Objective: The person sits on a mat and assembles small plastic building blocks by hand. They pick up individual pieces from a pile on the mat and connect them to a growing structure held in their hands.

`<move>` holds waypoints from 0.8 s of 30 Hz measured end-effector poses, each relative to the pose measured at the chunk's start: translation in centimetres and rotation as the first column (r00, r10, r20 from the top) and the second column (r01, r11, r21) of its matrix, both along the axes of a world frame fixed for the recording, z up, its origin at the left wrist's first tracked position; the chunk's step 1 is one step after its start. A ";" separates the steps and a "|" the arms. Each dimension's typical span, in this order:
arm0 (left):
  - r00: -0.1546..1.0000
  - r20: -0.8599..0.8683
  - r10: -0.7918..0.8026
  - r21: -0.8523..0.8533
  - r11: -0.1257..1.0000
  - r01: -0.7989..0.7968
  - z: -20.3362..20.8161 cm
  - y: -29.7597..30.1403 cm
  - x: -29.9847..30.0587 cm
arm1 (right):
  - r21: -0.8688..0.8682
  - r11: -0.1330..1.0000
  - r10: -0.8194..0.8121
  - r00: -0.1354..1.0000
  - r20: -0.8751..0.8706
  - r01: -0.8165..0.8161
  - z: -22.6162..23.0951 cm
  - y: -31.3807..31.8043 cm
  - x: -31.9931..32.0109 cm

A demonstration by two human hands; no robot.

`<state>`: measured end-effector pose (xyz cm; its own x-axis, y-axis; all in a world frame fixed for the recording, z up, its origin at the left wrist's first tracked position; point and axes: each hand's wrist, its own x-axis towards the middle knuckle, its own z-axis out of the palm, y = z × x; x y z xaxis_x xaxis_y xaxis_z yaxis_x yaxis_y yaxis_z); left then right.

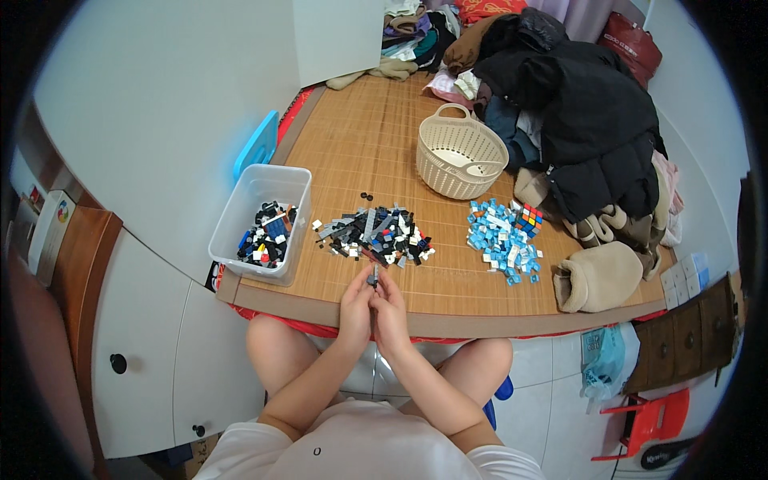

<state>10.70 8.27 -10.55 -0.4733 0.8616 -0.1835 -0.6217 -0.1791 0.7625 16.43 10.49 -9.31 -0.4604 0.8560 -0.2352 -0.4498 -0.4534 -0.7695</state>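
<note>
My left hand (354,306) and my right hand (390,314) meet at the near edge of a bamboo mat (352,152). Both are closed, fingertips together around small grey toy bricks (374,280). Whether these bricks are joined is too small to make out. Just beyond my fingers lies a loose pile of black, grey and white toy bricks (368,228), with a few red and blue ones among them. Two small black round pieces (366,196) sit apart behind that pile.
At left stands a clear plastic box (300,216) holding more bricks, a blue lid (256,148) behind it. Right of the pile are blue-and-white small blocks (500,244) and a puzzle cube (530,218). A beige basket (460,180) and heaped clothes (592,120) lie farther back.
</note>
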 end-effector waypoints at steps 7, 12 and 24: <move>0.996 0.070 0.049 0.042 0.998 -0.052 2.1 -0.9 0.5 | 0.016 1.000 -0.026 0.998 -0.051 0.027 0.7 -0.9 0.2; 0.997 0.032 0.069 0.081 0.994 -0.072 3.3 -1.3 0.6 | 0.061 0.998 -0.009 0.997 -0.075 0.014 1.8 -1.3 0.3; 0.990 -0.040 0.138 0.193 0.973 -0.128 8.3 -3.3 -2.9 | 0.174 0.979 0.110 0.993 -0.039 -0.101 7.6 -2.7 -2.9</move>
